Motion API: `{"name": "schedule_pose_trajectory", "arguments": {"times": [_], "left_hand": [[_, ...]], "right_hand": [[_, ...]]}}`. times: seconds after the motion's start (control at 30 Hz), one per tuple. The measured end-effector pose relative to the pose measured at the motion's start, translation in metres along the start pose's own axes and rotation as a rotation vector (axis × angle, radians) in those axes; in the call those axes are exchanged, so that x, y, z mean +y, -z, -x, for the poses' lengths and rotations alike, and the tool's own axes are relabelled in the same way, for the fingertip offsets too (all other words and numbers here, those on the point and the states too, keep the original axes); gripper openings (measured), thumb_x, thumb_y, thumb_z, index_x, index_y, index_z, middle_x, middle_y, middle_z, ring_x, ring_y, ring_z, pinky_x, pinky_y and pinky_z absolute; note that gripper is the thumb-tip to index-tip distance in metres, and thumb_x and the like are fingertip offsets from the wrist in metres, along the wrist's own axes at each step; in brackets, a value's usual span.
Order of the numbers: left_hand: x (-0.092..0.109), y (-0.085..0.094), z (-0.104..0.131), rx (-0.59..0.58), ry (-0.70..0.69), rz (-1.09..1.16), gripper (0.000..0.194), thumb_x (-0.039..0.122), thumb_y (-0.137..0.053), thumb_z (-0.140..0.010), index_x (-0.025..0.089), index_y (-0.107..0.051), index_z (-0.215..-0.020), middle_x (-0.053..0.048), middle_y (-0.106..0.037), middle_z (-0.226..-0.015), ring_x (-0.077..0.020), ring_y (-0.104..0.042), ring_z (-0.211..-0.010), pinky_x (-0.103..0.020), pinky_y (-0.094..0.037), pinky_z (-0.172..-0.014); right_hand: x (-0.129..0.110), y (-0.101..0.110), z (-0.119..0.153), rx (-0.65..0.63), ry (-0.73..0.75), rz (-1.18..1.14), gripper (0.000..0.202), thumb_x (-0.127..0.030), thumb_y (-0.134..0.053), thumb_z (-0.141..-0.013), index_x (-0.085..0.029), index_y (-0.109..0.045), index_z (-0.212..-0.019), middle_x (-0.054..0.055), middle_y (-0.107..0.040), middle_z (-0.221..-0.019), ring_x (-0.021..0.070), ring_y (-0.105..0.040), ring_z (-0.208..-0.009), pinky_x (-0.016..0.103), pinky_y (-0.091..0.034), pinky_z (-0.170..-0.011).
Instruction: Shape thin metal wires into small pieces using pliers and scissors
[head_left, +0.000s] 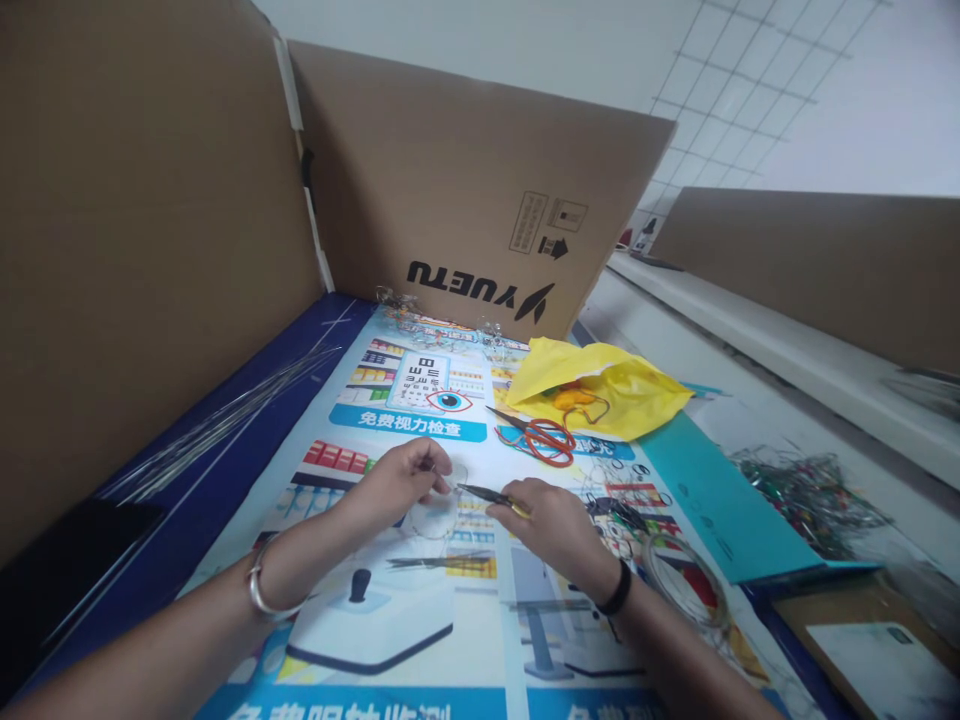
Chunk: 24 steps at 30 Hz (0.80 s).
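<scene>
My left hand (pixel 409 475) is closed in a pinch on a thin wire (pixel 431 538), which bends into a loop below the fingers. My right hand (pixel 551 525) is wrapped round needle-nose pliers (pixel 486 493) with yellowish handles. Their dark jaws point left and reach the wire beside my left fingertips; whether they grip it is too small to tell. Under the wire, a slim pointed tool (pixel 439 562) lies on the printed poster (pixel 405 590). Scissors with red handles (pixel 547 442) lie beyond my right hand, in front of a yellow bag (pixel 607 385).
Straight wires (pixel 232 415) lie along the left side. A wire coil (pixel 679 580) sits near my right forearm. Tangled wire pieces (pixel 814 495) lie farther right, past a turquoise folder (pixel 712 490). Cardboard walls (pixel 465 180) stand at the back and left.
</scene>
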<state>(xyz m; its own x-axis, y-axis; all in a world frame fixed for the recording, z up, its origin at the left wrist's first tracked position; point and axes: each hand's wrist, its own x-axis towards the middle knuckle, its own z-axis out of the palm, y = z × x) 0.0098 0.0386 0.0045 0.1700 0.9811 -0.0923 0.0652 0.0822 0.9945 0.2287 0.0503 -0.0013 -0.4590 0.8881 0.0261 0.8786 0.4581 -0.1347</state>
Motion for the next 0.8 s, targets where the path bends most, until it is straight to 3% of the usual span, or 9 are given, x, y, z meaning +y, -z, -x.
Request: {"name": "schedule_pose_trajectory", "arguments": {"times": [0.13,0.3,0.43,0.63,0.8], "left_hand": [[-0.002,0.001,0.000,-0.001,0.060,-0.116,0.009,0.015,-0.054,-0.064,0.019,-0.048,-0.069,0.006,-0.050,-0.054,-0.0084,-0.048,-0.046,-0.019,-0.035,-0.044],[-0.005,0.002,-0.001,-0.020,0.100,-0.174,0.028,0.033,-0.066,-0.061,0.019,-0.042,-0.062,0.008,-0.045,-0.050,-0.0063,-0.041,-0.040,-0.018,-0.031,-0.039],[-0.006,0.004,-0.001,-0.040,0.119,-0.236,0.030,0.034,-0.067,-0.061,0.019,-0.041,-0.057,0.007,-0.046,-0.045,-0.0065,-0.041,-0.037,-0.017,-0.028,-0.036],[-0.011,0.004,0.000,-0.174,0.144,-0.159,0.017,0.025,-0.059,-0.068,0.020,-0.043,-0.069,0.007,-0.050,-0.044,-0.0076,-0.043,-0.036,-0.017,-0.030,-0.036],[-0.013,0.005,0.002,-0.231,0.144,-0.007,0.023,0.027,-0.059,-0.071,0.018,-0.048,-0.088,0.008,-0.050,-0.051,-0.0060,-0.043,-0.036,-0.018,-0.031,-0.038]], "right_hand": [[-0.003,0.000,0.001,0.017,0.035,0.028,0.034,-0.052,-0.042,-0.085,-0.024,-0.062,-0.083,0.001,-0.064,-0.079,0.0141,-0.059,-0.076,0.022,-0.033,-0.061],[-0.005,0.001,0.002,0.013,0.055,0.062,0.034,-0.051,-0.043,-0.085,-0.024,-0.062,-0.081,0.001,-0.064,-0.077,0.0139,-0.059,-0.075,0.022,-0.032,-0.060],[-0.007,0.001,0.003,0.032,0.078,0.081,0.034,-0.053,-0.044,-0.084,-0.024,-0.062,-0.080,0.001,-0.063,-0.076,0.0144,-0.059,-0.074,0.023,-0.032,-0.061],[-0.007,0.000,0.004,0.058,0.091,0.113,0.035,-0.053,-0.044,-0.084,-0.023,-0.061,-0.079,0.001,-0.063,-0.074,0.0146,-0.058,-0.073,0.024,-0.031,-0.060],[-0.007,0.003,0.003,0.050,0.096,0.133,0.035,-0.053,-0.044,-0.084,-0.022,-0.061,-0.079,0.002,-0.063,-0.074,0.0145,-0.058,-0.072,0.024,-0.030,-0.061]]}}
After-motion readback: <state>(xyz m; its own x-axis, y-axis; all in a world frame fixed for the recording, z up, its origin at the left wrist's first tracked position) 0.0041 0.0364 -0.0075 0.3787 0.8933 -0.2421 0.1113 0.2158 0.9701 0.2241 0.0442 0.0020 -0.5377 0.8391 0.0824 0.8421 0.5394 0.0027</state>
